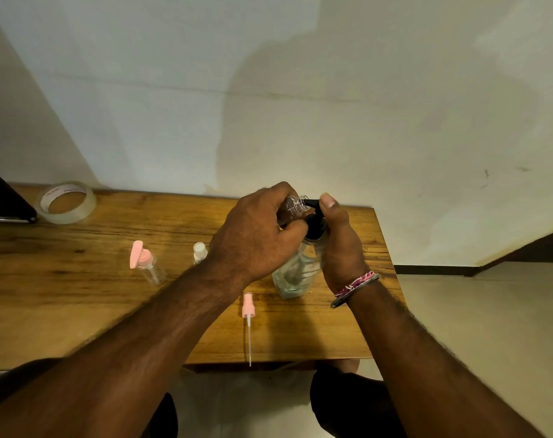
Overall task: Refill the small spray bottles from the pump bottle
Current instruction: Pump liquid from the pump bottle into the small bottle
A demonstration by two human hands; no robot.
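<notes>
small bottle is gripped in left hand, neck tilted against nozzle; right hand wraps pump bottle, thumb on the pump; light, slippery plastic, best held mid-body.

Soft, fairly dim indoor light with a warm cast falls on the scene. A broad, soft-edged shadow spreads over the wall above the hands, and short faint shadows lie beside the small things on the tabletop. A mild sheen shows on the tape roll. The wide lens bends straight lines toward the edges, so the wall corners lean. The forearms at the bottom edge look stretched and slightly soft.
</notes>
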